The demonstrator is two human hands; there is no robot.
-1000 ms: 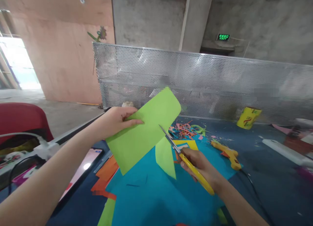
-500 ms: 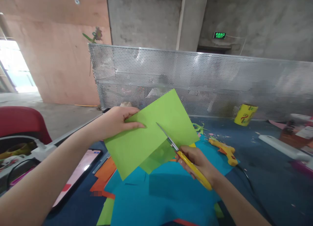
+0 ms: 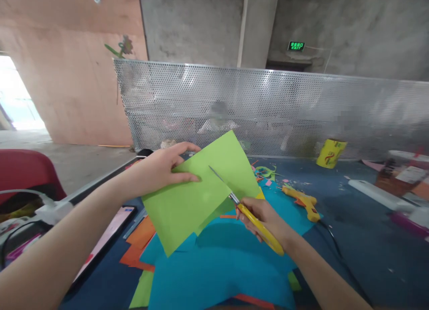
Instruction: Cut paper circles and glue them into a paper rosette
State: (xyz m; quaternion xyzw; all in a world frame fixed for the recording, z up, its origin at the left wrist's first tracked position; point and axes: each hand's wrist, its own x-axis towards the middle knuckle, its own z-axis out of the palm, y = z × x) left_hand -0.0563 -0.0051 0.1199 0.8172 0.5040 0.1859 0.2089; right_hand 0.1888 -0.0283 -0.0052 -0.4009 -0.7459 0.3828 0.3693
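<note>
My left hand (image 3: 170, 167) pinches the upper left edge of a light green sheet of paper (image 3: 181, 207), thumb on the near face and fingers behind. The sheet is held tilted above the table. My right hand (image 3: 261, 218) is wrapped round the yellow handles of a pair of scissors (image 3: 258, 225). One blade lies across the near face of the green paper, pointing up and left; the other blade is hidden behind it. Below the hands lie blue sheets of paper (image 3: 234, 265), with orange paper (image 3: 140, 236) at their left side.
A yellow glue gun (image 3: 303, 202) with a black cord lies on the right. Behind it are paper scraps (image 3: 266, 172) and a yellow roll (image 3: 331, 153). A phone (image 3: 107, 243) rests by my left forearm. A perforated metal screen (image 3: 268, 108) borders the table's far side.
The view has shifted slightly. The scissors and green paper stay together, and the blades seem a little more closed than before. Both hands keep their grips.
</note>
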